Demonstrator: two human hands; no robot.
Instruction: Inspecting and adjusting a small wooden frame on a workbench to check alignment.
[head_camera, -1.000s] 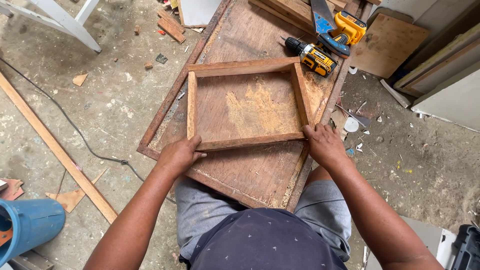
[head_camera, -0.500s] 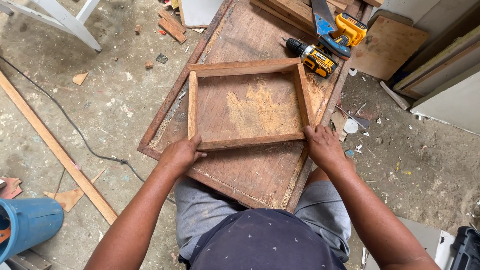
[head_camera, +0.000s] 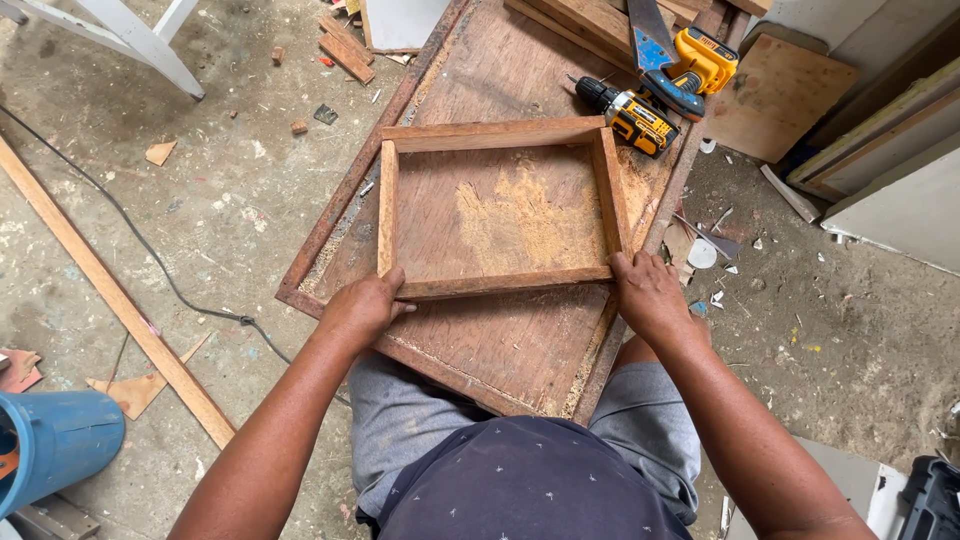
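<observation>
Left hand (head_camera: 365, 305) and right hand (head_camera: 648, 295) each grasp a near corner of the rectangular brown wooden frame (head_camera: 497, 205). Uneven pressure could rack its joints. The frame could slide on the sawdust-strewn plywood board (head_camera: 500, 340).

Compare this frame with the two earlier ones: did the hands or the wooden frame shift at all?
Nothing visibly changed. The left hand and right hand stay at the near corners of the wooden frame, which lies flat in the same spot on the board. The yellow drill beyond it has not moved.
</observation>
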